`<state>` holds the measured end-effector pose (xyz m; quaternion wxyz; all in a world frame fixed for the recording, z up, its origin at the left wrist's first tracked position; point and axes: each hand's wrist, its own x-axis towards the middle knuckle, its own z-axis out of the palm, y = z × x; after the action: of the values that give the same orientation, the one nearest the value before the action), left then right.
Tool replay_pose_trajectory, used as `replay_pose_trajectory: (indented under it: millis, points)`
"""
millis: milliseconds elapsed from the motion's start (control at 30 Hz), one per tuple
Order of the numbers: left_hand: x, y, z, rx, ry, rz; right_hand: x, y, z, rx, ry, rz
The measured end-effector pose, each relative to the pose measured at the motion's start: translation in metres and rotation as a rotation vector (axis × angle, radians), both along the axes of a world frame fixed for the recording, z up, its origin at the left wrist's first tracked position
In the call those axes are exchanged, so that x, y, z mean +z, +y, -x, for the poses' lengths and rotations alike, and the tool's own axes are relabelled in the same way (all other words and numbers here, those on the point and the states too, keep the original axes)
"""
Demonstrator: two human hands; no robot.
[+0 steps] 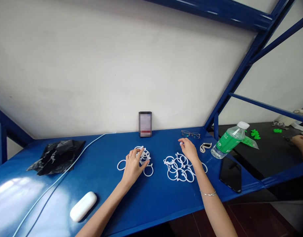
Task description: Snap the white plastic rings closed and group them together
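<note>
Two groups of white open rings with small knobbed ends lie on the blue table. Over the left group of rings (148, 170) rests my left hand (134, 164), its fingers spread and touching or just above them; part of the group is hidden beneath it. My right hand (189, 149) hovers at the far side of the right group of rings (172, 171), fingers bent together. A small white spot shows at its fingertips, too small to name. My right forearm covers some rings at that group's right edge.
A phone (145, 124) leans on the wall. Glasses (191, 134), a water bottle (227, 141) and a black phone (230, 174) stand or lie at right. At left are a black plastic bag (58, 154), a cable (67, 169) and a white case (83, 206). Another person's hand (301, 143) shows far right.
</note>
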<state>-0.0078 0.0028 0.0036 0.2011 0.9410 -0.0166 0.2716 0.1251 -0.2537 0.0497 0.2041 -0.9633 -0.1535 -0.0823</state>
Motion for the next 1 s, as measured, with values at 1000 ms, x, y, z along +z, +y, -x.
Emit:
replay_pose_trajectory:
  millis: [1000]
  points:
    - [0.029, -0.013, 0.013, -0.391, -0.117, 0.281, -0.018, 0.075, 0.062, 0.662, 0.536, -1.036]
